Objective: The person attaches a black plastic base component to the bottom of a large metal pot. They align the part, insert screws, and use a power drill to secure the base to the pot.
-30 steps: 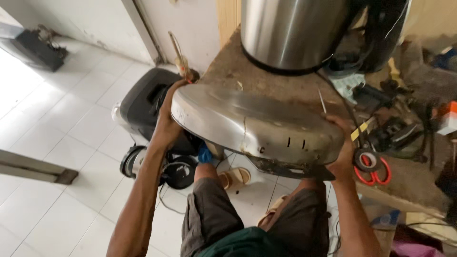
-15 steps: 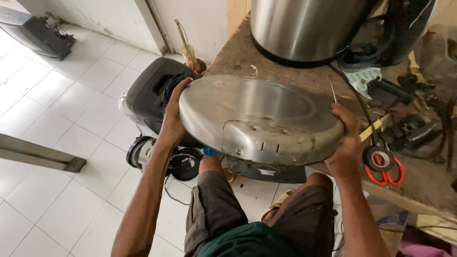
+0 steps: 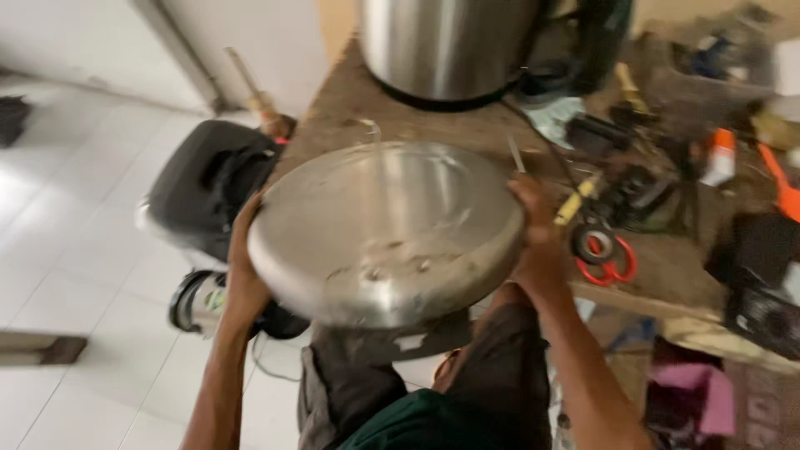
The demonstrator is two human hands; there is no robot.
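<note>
Steel, round and shallow, the dull scuffed metal lid (image 3: 387, 233) tilts above the cluttered table (image 3: 467, 133), left hand (image 3: 243, 267) and right hand (image 3: 537, 242) clamping opposite rims.

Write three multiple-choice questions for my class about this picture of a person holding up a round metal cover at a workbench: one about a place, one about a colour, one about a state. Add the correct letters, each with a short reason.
1. Where does the tall steel cylinder stand?
A. on the floor tiles
B. on the workbench, beyond the cover
C. on the person's lap

2. What colour are the scissor handles on the bench?
A. red
B. blue
C. white

3. How is the round metal cover held?
A. lying flat on the bench, untouched
B. hanging from a hook
C. lifted clear, gripped at opposite rims by both hands

Answers:
1 B: the cylinder sits on the bench top behind the cover.
2 A: the loops beside the right hand are red.
3 C: the left hand grips one rim and the right hand the other, above the person's knees.
</note>
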